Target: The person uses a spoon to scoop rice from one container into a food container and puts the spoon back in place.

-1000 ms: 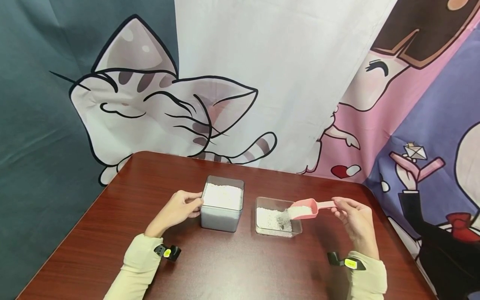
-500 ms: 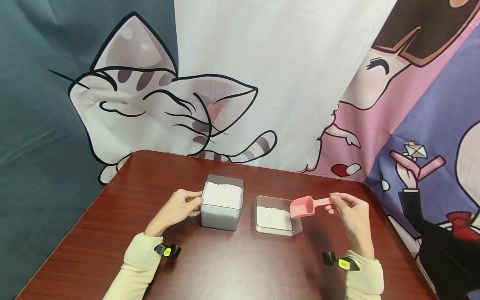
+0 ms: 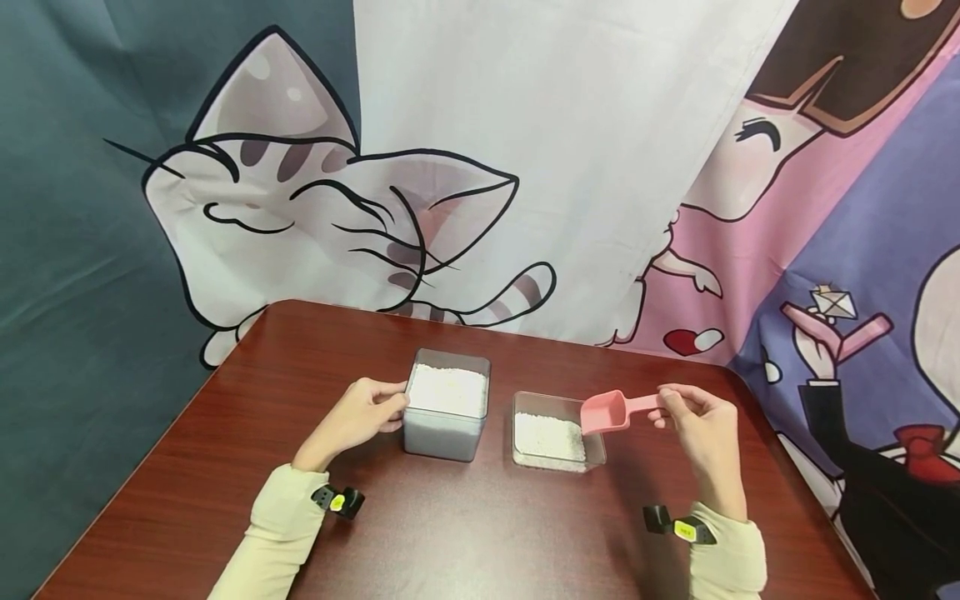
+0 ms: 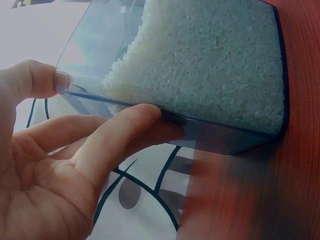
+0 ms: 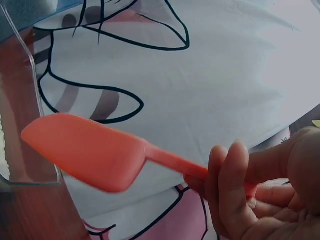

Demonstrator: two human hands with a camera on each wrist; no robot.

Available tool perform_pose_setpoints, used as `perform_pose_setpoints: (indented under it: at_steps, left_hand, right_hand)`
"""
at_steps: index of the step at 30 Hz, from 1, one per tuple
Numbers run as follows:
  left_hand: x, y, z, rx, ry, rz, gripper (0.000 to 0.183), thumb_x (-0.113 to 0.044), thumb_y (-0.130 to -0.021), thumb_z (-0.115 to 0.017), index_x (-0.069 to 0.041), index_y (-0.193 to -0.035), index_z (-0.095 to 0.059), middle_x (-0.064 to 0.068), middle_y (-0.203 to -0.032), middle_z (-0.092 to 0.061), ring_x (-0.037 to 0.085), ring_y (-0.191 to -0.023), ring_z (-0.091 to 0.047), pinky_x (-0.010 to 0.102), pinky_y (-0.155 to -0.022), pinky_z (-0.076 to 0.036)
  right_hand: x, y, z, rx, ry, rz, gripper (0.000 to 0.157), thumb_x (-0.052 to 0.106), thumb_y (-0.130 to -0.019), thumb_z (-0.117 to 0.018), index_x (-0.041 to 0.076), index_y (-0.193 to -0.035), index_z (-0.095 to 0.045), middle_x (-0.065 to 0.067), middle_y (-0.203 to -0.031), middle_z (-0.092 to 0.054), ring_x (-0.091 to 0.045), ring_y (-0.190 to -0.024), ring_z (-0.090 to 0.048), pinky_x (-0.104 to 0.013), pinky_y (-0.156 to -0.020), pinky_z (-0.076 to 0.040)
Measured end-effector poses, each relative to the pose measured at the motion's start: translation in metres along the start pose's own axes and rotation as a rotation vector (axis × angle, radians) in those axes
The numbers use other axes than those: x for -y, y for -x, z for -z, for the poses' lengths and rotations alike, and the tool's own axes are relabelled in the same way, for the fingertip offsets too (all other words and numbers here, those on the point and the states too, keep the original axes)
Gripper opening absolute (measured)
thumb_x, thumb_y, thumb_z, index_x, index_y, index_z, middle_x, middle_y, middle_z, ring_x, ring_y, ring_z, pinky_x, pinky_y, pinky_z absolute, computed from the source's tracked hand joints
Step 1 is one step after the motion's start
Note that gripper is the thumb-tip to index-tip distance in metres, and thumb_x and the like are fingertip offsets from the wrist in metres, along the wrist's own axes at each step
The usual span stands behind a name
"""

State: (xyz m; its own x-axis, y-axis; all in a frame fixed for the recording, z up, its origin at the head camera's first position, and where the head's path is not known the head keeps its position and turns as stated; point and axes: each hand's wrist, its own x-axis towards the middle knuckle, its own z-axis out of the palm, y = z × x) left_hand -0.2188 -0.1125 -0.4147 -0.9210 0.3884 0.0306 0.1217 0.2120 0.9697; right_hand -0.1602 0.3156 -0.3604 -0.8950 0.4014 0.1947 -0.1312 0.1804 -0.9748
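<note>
My right hand (image 3: 701,429) pinches the handle of a pink scoop (image 3: 604,412), whose tilted bowl hangs over the right side of a low clear box (image 3: 596,457) and shows no rice inside. White rice (image 5: 2,150) lies in that box, piled toward its left. With thumb and fingers, my left hand (image 3: 356,421) holds the left side of a taller bluish see-through container (image 3: 441,442). Rice grains (image 4: 210,65) fill much of it, and in the left wrist view the thumb sits at its rim while the fingers lie along the wall.
Both boxes stand on a reddish-brown wooden table (image 3: 300,350), a narrow gap between them. Behind the table hangs a printed cloth (image 3: 585,150) with a cartoon cat. Black straps with small devices (image 3: 337,502) are on both wrists.
Rice in the scoop has poured into the low box, and the scoop has tipped over. The right hand has shifted slightly left. My left hand keeps its hold on the taller container.
</note>
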Motion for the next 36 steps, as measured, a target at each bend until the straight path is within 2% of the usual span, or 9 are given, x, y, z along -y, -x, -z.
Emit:
perform_pose_setpoints:
  at_steps: [3, 9, 13, 16, 28, 32, 36]
  left_hand:
    - [0.0, 0.0, 0.0, 0.001, -0.003, 0.003, 0.042, -0.012, -0.09, -0.054, 0.012, -0.124, -0.049, 0.025, -0.111, -0.06, 0.021, -0.086, -0.065, 0.032, -0.07, -0.057]
    - [-0.002, 0.0, -0.001, -0.006, -0.006, 0.003, 0.04, -0.009, -0.09, -0.052, 0.013, -0.124, -0.049, 0.027, -0.113, -0.059, 0.023, -0.087, -0.065, 0.032, -0.07, -0.057]
    - [-0.002, 0.0, -0.002, -0.011, -0.001, 0.008, 0.04, -0.008, -0.09, -0.051, 0.013, -0.123, -0.049, 0.026, -0.113, -0.059, 0.023, -0.088, -0.064, 0.033, -0.07, -0.057]
    - [-0.001, 0.0, -0.002, -0.01, 0.001, 0.01, 0.04, -0.009, -0.09, -0.052, 0.013, -0.124, -0.049, 0.026, -0.113, -0.059, 0.022, -0.089, -0.064, 0.033, -0.07, -0.057]
    - [0.0, 0.0, -0.002, -0.01, 0.006, 0.006, 0.041, -0.01, -0.09, -0.052, 0.013, -0.124, -0.049, 0.026, -0.115, -0.058, 0.022, -0.09, -0.064, 0.033, -0.07, -0.057]
    - [0.0, 0.0, -0.002, -0.011, 0.008, 0.01, 0.041, -0.01, -0.09, -0.052, 0.013, -0.123, -0.05, 0.026, -0.116, -0.057, 0.021, -0.09, -0.064, 0.033, -0.071, -0.057]
    - [-0.001, 0.0, -0.002, -0.009, 0.009, 0.01, 0.041, -0.011, -0.09, -0.053, 0.012, -0.124, -0.05, 0.026, -0.121, -0.054, 0.021, -0.091, -0.064, 0.033, -0.071, -0.056]
  right_hand:
    - [-0.001, -0.001, 0.0, -0.015, -0.012, -0.027, 0.012, 0.001, -0.085, -0.061, -0.008, -0.091, -0.063, -0.006, -0.065, -0.066, -0.014, -0.048, -0.062, -0.023, -0.049, -0.055]
    - [-0.002, -0.001, 0.001, -0.045, -0.04, -0.089, 0.016, 0.002, -0.084, -0.063, -0.01, -0.093, -0.063, -0.007, -0.067, -0.067, -0.015, -0.051, -0.063, -0.023, -0.051, -0.056]
    - [-0.002, -0.001, 0.004, -0.049, -0.134, -0.147, 0.006, 0.003, -0.082, -0.065, -0.001, -0.085, -0.069, -0.006, -0.07, -0.067, -0.014, -0.052, -0.063, -0.023, -0.054, -0.056]
    - [-0.002, -0.001, 0.007, -0.024, -0.228, -0.174, 0.006, 0.002, -0.082, -0.065, 0.003, -0.082, -0.071, -0.005, -0.072, -0.067, -0.014, -0.053, -0.063, -0.022, -0.055, -0.056]
    - [-0.003, -0.006, 0.013, 0.152, -0.575, -0.232, 0.019, -0.003, -0.088, -0.054, 0.001, -0.084, -0.072, -0.01, -0.073, -0.07, -0.012, -0.058, -0.063, -0.017, -0.054, -0.054]
    - [-0.004, -0.008, 0.011, 0.174, -0.652, -0.251, 0.022, -0.004, -0.09, -0.051, 0.0, -0.085, -0.072, -0.012, -0.075, -0.07, -0.012, -0.058, -0.063, -0.016, -0.052, -0.053]
    - [-0.006, -0.008, 0.009, 0.189, -0.683, -0.272, 0.023, -0.004, -0.09, -0.05, -0.001, -0.085, -0.072, -0.012, -0.076, -0.07, -0.012, -0.058, -0.062, -0.016, -0.051, -0.052]
